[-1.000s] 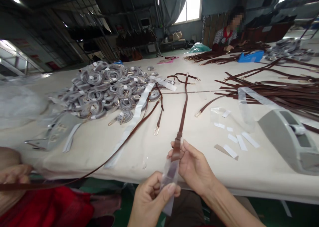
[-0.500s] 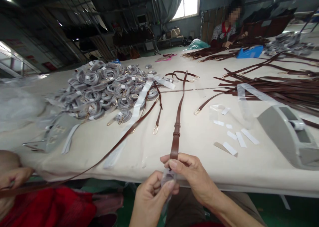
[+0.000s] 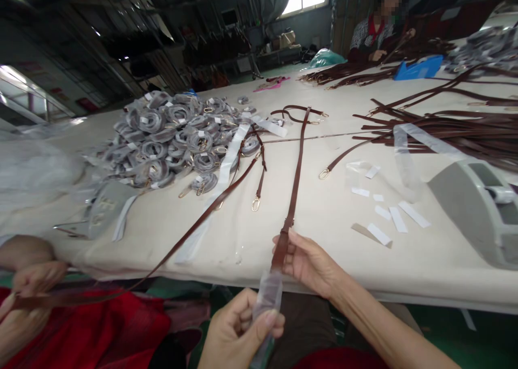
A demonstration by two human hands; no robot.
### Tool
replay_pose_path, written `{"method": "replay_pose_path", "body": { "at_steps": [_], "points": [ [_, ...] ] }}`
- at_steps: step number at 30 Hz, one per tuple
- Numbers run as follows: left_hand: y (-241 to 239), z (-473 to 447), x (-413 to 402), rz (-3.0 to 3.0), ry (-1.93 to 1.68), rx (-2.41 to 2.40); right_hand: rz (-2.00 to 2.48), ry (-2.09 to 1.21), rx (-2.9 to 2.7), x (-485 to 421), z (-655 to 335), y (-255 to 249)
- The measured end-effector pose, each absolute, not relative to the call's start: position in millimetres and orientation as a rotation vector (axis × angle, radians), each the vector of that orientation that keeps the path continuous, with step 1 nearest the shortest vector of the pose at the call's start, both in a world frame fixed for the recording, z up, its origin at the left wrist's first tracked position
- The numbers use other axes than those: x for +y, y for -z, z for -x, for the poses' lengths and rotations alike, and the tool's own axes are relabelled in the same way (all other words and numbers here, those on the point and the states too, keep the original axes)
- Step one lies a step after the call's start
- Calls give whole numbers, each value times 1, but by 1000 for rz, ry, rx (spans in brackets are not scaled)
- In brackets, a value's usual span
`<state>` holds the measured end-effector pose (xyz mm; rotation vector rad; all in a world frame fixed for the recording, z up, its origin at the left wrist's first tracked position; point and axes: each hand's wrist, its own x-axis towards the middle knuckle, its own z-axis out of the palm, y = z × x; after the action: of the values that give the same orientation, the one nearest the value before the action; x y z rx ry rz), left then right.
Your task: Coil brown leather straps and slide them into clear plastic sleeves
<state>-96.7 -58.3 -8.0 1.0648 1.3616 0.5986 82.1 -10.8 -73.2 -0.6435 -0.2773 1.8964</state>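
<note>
A long brown leather strap runs from the far part of the table towards me. My right hand is closed on its near end at the table's front edge. My left hand sits lower, below the table edge, and pinches a clear plastic sleeve that covers the strap's tip. Both hands are close together, with the sleeve stretched between them.
A heap of wrapped coiled straps lies at the left. Loose brown straps pile up on the right by a grey tape dispenser and white tape strips. Another person's hands hold a strap at left; a co-worker sits far back.
My hands have drawn apart: the right one slid up the strap while the left pulled the sleeve down. The view tilted slightly.
</note>
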Motion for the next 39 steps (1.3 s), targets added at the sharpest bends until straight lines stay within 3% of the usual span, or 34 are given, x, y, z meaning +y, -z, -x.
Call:
{"method": "replay_pose_path", "body": {
  "at_steps": [12, 19, 27, 39],
  "points": [
    [34, 88, -47, -1445, -840, 1378, 889, -1441, -1153, -6, -120, -26],
    [35, 74, -42, -1643, -882, 1365, 1057, -1147, -1461, -22, -118, -22],
    [24, 62, -44, -1560, -881, 1197, 1189, -996, -1384, -20, -130, -9],
    [32, 61, -43, -1622, -998, 1395, 1382, -768, -1336, -43, -135, -22]
  ]
}}
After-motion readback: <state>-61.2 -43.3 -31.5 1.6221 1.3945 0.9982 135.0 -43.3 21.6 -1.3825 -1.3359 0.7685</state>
